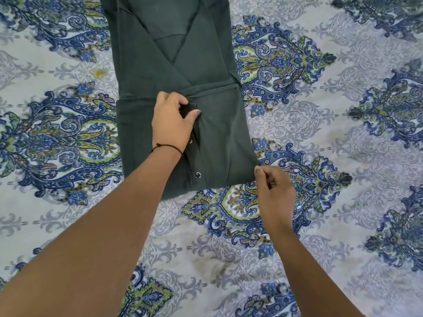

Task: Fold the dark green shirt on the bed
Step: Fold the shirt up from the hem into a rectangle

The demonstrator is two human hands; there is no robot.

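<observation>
Shirt point(224, 124) flat on bed point(343, 133), sleeves in; my left hand point(171, 120) pinches the placket, right hand point(274, 191) pinches the near corner; best I lift evenly, keeping edges square while folding away.

I see a patterned bedsheet point(357, 225) filling the view. Pale ground, rows of blue, green and yellow paisley medallions point(274, 62), grey scrollwork point(297, 120) between them. Small yellowish stain point(98, 72) upper left. Sheet lies mostly flat.
</observation>
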